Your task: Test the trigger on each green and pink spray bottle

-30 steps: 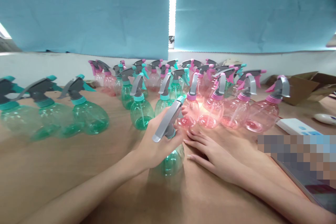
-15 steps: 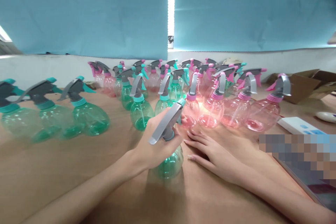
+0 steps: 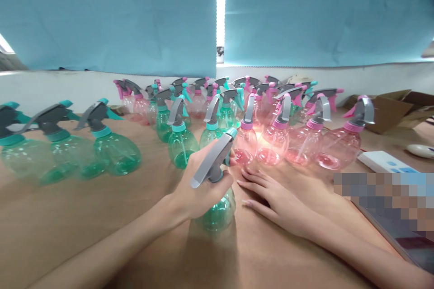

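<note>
A green spray bottle (image 3: 219, 212) with a grey head stands in front of me, and my left hand (image 3: 196, 189) is wrapped round its neck and trigger area. The fingers on the far side are partly hidden by the spray head. My right hand (image 3: 271, 194) lies palm down on the table to the right of the bottle, fingers stretched out and holding nothing. Just beyond the hands stand another green spray bottle (image 3: 183, 146) and a pink spray bottle (image 3: 246, 144), each with a little liquid inside.
Three green spray bottles (image 3: 117, 153) stand at the left. Several pink and green ones crowd the back. At the right lie a white box (image 3: 383, 162), a white mouse (image 3: 420, 150) and a partly blurred-out dark device (image 3: 400, 235). Behind them is an open cardboard box (image 3: 383, 110).
The spray head in my left hand has shifted very slightly to the left. My right hand and the other bottles stay where they were.
</note>
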Action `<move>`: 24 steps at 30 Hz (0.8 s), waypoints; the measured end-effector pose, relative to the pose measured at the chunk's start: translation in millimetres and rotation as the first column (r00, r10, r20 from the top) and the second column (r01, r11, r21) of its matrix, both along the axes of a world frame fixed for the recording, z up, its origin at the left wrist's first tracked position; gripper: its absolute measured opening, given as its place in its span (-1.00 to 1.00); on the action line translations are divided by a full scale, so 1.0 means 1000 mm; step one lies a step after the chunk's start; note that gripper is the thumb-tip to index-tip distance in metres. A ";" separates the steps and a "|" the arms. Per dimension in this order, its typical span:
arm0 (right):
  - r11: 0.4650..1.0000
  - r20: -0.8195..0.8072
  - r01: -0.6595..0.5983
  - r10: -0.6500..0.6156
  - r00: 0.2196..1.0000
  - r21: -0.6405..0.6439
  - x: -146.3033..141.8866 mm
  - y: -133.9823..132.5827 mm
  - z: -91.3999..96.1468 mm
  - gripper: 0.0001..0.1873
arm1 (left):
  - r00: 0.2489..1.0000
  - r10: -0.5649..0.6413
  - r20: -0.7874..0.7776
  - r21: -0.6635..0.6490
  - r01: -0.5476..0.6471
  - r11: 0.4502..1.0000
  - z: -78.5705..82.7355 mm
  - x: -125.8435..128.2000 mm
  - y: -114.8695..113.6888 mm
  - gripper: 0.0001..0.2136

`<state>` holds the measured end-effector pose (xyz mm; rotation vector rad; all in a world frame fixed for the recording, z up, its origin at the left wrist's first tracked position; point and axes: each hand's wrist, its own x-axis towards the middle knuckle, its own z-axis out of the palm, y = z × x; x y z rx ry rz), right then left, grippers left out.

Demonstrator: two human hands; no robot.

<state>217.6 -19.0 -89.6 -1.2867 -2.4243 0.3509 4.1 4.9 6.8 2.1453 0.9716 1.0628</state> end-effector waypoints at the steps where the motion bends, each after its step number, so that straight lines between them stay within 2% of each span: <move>1: 1.000 0.003 -0.001 0.001 1.000 -0.003 0.000 0.000 0.000 -0.47 | 1.000 -0.002 0.008 -0.010 0.002 1.000 0.000 0.000 0.000 -0.92; 4: 1.000 -0.002 -0.005 0.005 1.000 -0.016 0.000 0.000 0.000 -0.47 | 0.999 -0.013 0.035 -0.031 0.014 0.999 -0.001 0.000 0.001 -0.90; 9: 1.000 0.001 -0.007 0.007 1.000 -0.023 0.000 0.000 0.000 -0.48 | 0.999 0.026 0.046 0.010 -0.026 1.000 -0.006 0.001 0.001 -0.82; 15: 0.999 0.000 -0.003 0.003 1.000 -0.035 0.000 0.001 -0.001 -0.48 | 0.997 -0.009 0.078 0.005 0.009 1.000 -0.007 0.002 0.001 -0.74; 20: 0.999 -0.004 0.000 0.000 1.000 -0.034 0.000 0.001 -0.003 -0.47 | 0.997 0.012 0.073 0.029 -0.014 0.999 -0.008 0.002 0.001 -0.78; 24: 0.999 -0.006 -0.002 0.001 1.000 -0.038 0.000 0.001 -0.002 -0.48 | 0.996 -0.013 0.091 0.015 0.011 1.000 -0.009 0.002 0.001 -0.80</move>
